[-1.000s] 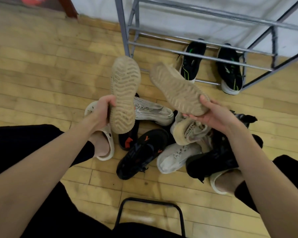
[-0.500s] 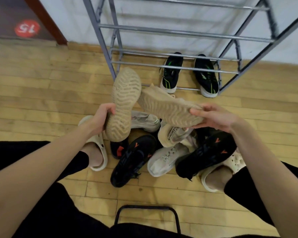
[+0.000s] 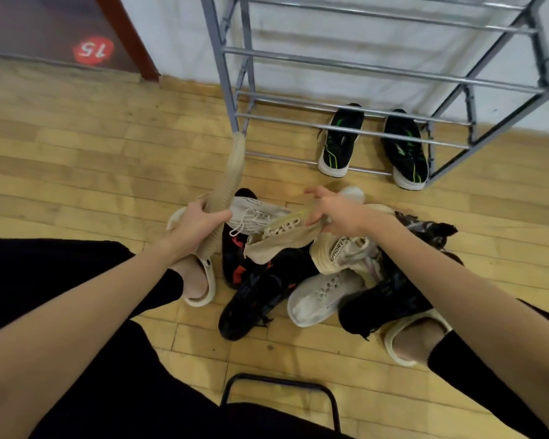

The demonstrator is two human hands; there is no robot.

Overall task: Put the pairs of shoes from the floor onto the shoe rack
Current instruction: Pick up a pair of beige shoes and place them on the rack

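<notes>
My left hand (image 3: 200,224) grips a beige sneaker (image 3: 232,175) by its heel, the shoe seen edge-on with its toe pointing up toward the rack's left post. My right hand (image 3: 336,212) holds the matching beige sneaker (image 3: 282,237) by its upper, laces up, low over the pile. The grey metal shoe rack (image 3: 346,129) stands against the wall, with a pair of black sneakers with green stripes (image 3: 341,142) on its lowest bars. On the floor lies a pile of black-and-orange sneakers (image 3: 257,299) and white sneakers (image 3: 324,294).
My feet in cream slippers (image 3: 200,280) flank the pile. A black metal chair frame (image 3: 279,394) sits at the bottom edge. A dark red door frame (image 3: 130,42) and a red "15" floor sticker (image 3: 92,50) are at the upper left. The wooden floor (image 3: 76,160) stretches left.
Both beige sneakers have turned from soles-up to edge-on and laces-up. My right hand has dropped lower toward the pile. The view has tilted up, showing more of the rack.
</notes>
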